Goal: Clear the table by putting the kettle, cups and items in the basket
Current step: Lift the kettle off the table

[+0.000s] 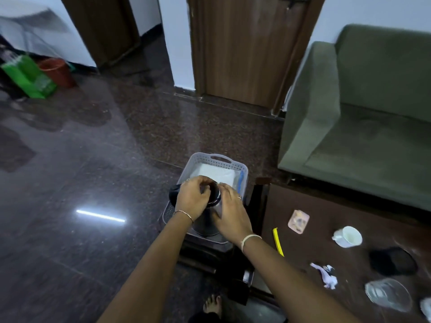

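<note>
From my remote seat, looking down through the head camera. Both hands are on the steel kettle (205, 223), which is upright at the near end of the grey basket (218, 159), on a low stand left of the table (338, 210). My left hand (191, 199) has its fingers curled over the kettle's top, by the lid and black handle. My right hand (231, 213) curves round its right side. I cannot tell whether the base is already resting on the basket floor.

A white cloth (214, 172) lies in the far part of the basket.

I judge the task as barely begun: the kettle is about in, and nothing else from the table has gone with it. On the table, well apart from the basket, are:
- a white cup (347, 236)
- a pink packet (298, 221)
- a yellow strip (278, 241)
- a black disc (393, 261)
- crumpled paper (325, 275)
- a glass bowl (388, 294)
</note>
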`<action>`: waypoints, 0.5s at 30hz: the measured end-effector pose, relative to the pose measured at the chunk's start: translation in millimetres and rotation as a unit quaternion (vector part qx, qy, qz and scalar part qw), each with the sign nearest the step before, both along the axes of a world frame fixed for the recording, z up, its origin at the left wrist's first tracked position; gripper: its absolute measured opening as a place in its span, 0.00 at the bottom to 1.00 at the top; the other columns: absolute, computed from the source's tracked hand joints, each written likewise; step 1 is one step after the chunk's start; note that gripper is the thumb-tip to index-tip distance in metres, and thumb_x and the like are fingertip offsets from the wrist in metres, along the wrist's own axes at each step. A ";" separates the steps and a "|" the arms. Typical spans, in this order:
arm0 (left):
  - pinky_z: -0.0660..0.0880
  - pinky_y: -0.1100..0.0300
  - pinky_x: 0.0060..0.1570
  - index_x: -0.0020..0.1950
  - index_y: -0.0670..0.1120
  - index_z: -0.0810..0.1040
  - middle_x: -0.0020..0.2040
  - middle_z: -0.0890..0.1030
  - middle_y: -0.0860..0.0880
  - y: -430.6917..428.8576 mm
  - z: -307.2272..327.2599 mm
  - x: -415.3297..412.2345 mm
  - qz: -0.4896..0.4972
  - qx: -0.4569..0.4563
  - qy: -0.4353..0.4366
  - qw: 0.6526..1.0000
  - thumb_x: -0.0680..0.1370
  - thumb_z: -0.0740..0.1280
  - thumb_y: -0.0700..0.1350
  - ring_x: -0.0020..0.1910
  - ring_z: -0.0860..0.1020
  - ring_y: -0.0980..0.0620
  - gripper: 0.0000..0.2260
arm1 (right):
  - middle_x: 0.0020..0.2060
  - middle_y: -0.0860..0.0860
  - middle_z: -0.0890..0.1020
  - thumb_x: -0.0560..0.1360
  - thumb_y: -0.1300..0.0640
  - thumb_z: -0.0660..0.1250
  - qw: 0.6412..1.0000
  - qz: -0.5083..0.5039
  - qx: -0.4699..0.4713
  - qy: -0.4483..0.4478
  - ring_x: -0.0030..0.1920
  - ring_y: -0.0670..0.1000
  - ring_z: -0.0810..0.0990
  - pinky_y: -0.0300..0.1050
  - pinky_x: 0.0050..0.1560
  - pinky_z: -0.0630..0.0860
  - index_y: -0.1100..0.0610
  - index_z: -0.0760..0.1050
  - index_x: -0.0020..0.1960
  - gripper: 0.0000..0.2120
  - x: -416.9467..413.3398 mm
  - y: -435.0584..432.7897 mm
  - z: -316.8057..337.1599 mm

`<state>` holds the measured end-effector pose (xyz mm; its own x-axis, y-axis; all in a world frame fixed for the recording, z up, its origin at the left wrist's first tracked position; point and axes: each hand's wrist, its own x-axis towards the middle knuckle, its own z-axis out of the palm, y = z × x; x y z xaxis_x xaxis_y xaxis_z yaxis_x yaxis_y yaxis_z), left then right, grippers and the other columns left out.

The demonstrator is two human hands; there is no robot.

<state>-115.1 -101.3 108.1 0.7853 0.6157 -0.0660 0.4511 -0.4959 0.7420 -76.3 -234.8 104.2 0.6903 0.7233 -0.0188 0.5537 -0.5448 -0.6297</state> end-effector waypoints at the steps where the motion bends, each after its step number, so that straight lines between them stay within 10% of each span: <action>1: 0.73 0.53 0.62 0.56 0.47 0.82 0.54 0.83 0.48 9.1 -3.1 -2.6 0.007 0.029 0.015 0.999 0.74 0.65 0.40 0.56 0.78 0.47 0.12 | 0.74 0.55 0.62 0.75 0.55 0.64 1.000 0.014 -0.017 -0.006 0.76 0.53 0.58 0.43 0.76 0.54 0.60 0.58 0.76 0.32 -2.6 7.7 -2.8; 15: 0.67 0.45 0.59 0.54 0.50 0.76 0.57 0.80 0.46 68.5 -51.9 0.8 -0.053 0.102 0.193 0.974 0.80 0.53 0.56 0.59 0.76 0.44 0.16 | 0.78 0.57 0.54 0.78 0.52 0.59 0.990 0.031 -0.116 -0.078 0.78 0.55 0.52 0.49 0.78 0.49 0.59 0.51 0.78 0.33 -16.3 49.0 -33.3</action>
<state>-114.3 -32.7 56.1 0.7860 0.5641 -0.2531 0.6154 -0.6745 0.4079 -92.6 -185.9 70.9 0.6528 0.7527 -0.0854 0.6710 -0.6268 -0.3961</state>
